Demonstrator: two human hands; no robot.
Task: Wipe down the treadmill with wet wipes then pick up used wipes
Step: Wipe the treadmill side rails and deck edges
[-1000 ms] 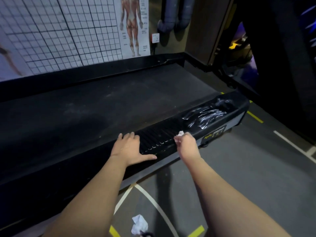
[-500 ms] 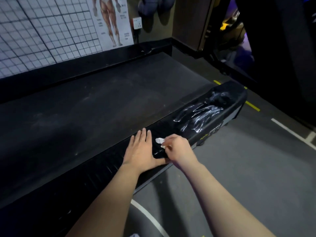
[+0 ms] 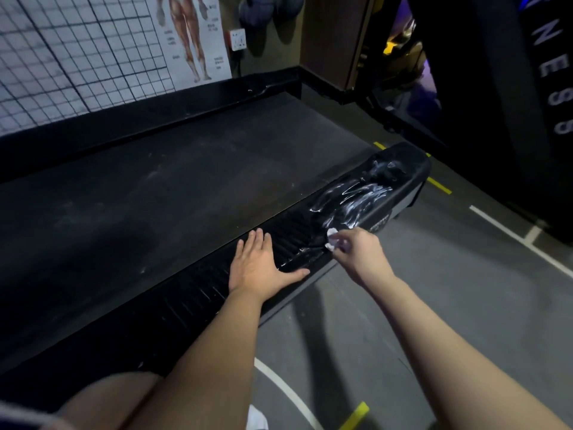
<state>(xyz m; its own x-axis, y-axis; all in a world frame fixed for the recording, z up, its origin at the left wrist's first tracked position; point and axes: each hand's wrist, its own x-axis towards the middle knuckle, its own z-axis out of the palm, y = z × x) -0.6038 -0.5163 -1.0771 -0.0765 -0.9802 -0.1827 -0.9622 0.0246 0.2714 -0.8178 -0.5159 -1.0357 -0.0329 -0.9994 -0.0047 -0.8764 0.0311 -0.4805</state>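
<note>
- A white crumpled scrap (image 3: 256,418) lies partly hidden on the grey floor (image 3: 434,305).
- The left hand (image 3: 259,266) rests flat, fingers straight, on the treadmill's ribbed side rail (image 3: 198,290).
- Just beside it, the right hand (image 3: 361,252) pinches a wet wipe (image 3: 332,238) against the rail.
- Beyond, wet streaks (image 3: 356,197) glisten on the rail's end; an anatomy poster (image 3: 192,35) hangs on the far wall.

Crumpled white wipe (image 3: 332,238) on treadmill rail (image 3: 366,197) (wet-streaked)
</note>
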